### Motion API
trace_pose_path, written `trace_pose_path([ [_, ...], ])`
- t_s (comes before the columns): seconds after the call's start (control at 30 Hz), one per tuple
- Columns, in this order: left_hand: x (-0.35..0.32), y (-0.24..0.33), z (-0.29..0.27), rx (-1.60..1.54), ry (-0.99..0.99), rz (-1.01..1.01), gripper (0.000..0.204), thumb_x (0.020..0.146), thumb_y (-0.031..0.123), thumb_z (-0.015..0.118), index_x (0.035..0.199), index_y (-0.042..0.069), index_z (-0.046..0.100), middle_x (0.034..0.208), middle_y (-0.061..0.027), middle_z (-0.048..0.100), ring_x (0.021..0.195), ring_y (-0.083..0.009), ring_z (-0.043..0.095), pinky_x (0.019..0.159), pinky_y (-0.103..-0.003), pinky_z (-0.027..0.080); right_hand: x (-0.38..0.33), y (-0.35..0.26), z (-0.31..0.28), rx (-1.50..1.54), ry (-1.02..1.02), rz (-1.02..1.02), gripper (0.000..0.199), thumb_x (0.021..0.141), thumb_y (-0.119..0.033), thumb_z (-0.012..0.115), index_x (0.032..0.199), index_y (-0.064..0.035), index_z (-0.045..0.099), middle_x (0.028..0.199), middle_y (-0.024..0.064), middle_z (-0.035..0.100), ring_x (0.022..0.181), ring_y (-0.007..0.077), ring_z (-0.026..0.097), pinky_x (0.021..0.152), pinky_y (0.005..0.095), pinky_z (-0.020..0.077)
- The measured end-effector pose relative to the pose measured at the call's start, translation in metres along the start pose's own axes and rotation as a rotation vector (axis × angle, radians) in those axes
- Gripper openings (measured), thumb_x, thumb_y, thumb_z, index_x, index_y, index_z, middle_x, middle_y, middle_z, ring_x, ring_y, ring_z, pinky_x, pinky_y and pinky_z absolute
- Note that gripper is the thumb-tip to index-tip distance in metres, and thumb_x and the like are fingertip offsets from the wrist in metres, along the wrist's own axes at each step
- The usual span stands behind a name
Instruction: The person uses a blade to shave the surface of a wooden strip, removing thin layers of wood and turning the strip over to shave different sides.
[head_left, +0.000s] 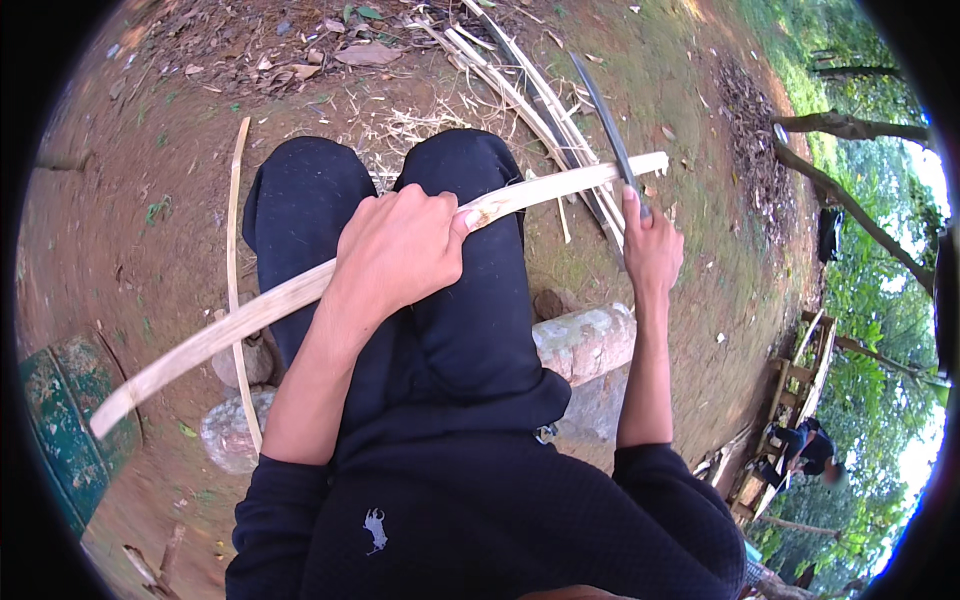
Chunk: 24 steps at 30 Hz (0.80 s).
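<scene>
A long pale strip of split wood, perhaps bamboo (240, 325), lies slantwise across my knees, its far end to the right. My left hand (400, 245) is wrapped round the middle of it, thumb along the top near a darker knot. In my right hand (655, 245) is a knife (603, 115) with a long dark blade pointing up and away. The lower part of the blade crosses the strip close to its right end; whether it cuts in cannot be told. The fingers under the knife's handle are partly hidden.
Several long split strips (515, 95) lie on the ground ahead, among curled shavings (420, 125). A thin strip (235, 220) stands left of my knees. A log (590, 340) is beneath me. A green worn panel (65, 430) lies left. Another person (810, 450) sits far right.
</scene>
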<state>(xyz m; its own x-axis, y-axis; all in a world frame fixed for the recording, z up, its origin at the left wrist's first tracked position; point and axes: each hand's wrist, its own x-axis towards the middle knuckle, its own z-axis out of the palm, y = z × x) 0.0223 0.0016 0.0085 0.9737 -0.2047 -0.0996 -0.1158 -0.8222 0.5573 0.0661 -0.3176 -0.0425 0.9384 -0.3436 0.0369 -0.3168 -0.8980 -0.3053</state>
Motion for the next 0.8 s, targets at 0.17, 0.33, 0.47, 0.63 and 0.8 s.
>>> trace_pose_path([
  [0.17, 0.001, -0.001, 0.008, -0.031, 0.027, 0.025, 0.035, 0.099, 0.03, 0.057, 0.081, 0.002, 0.068, 0.063, -0.0231, 0.062, 0.067, -0.045, 0.065, 0.064, -0.053, 0.053, -0.06, -0.042, 0.012, 0.089, -0.072, -0.239, 0.071, 0.091, -0.075, 0.055, 0.071, -0.007, 0.064, 0.048, 0.0027, 0.057, 0.04, 0.0153, 0.056, 0.038, 0.035, 0.0435],
  [0.33, 0.001, 0.002, 0.007, 0.003, -0.016, 0.032, 0.036, 0.1, 0.032, 0.057, 0.081, 0.002, 0.067, 0.064, -0.0234, 0.062, 0.067, -0.0451, 0.065, 0.064, -0.053, 0.053, -0.057, -0.043, 0.007, -0.091, -0.017, -0.313, 0.072, 0.086, -0.073, 0.062, 0.069, -0.0039, 0.061, 0.049, 0.0103, 0.058, 0.047, 0.0316, 0.064, 0.048, 0.0451, 0.0497],
  [0.47, 0.006, 0.004, 0.005, -0.021, 0.02, 0.039, 0.036, 0.099, 0.032, 0.058, 0.082, 0.002, 0.067, 0.064, -0.0234, 0.062, 0.068, -0.0452, 0.065, 0.064, -0.053, 0.053, -0.052, -0.051, 0.008, -0.052, 0.034, -0.306, 0.069, 0.086, -0.071, 0.065, 0.067, -0.0041, 0.06, 0.05, 0.0114, 0.059, 0.051, 0.0336, 0.066, 0.052, 0.046, 0.0515],
  [0.63, -0.001, -0.002, 0.011, -0.054, 0.034, 0.044, 0.035, 0.098, 0.03, 0.059, 0.082, 0.001, 0.068, 0.064, -0.0233, 0.063, 0.068, -0.0453, 0.066, 0.065, -0.052, 0.054, -0.068, -0.073, 0.0, -0.121, -0.049, -0.356, 0.073, 0.088, -0.076, 0.057, 0.068, -0.006, 0.062, 0.053, 0.0127, 0.061, 0.051, 0.0347, 0.066, 0.049, 0.0478, 0.0502],
  [0.8, -0.005, -0.001, -0.002, 0.021, -0.037, -0.001, 0.032, 0.096, 0.027, 0.059, 0.084, 0.0, 0.071, 0.066, -0.0219, 0.065, 0.067, -0.0417, 0.068, 0.066, -0.05, 0.056, -0.002, 0.004, -0.007, -0.125, 0.075, -0.069, 0.072, 0.091, -0.075, 0.055, 0.07, -0.0059, 0.065, 0.05, 0.0092, 0.059, 0.046, 0.0267, 0.06, 0.047, 0.0439, 0.0455],
])
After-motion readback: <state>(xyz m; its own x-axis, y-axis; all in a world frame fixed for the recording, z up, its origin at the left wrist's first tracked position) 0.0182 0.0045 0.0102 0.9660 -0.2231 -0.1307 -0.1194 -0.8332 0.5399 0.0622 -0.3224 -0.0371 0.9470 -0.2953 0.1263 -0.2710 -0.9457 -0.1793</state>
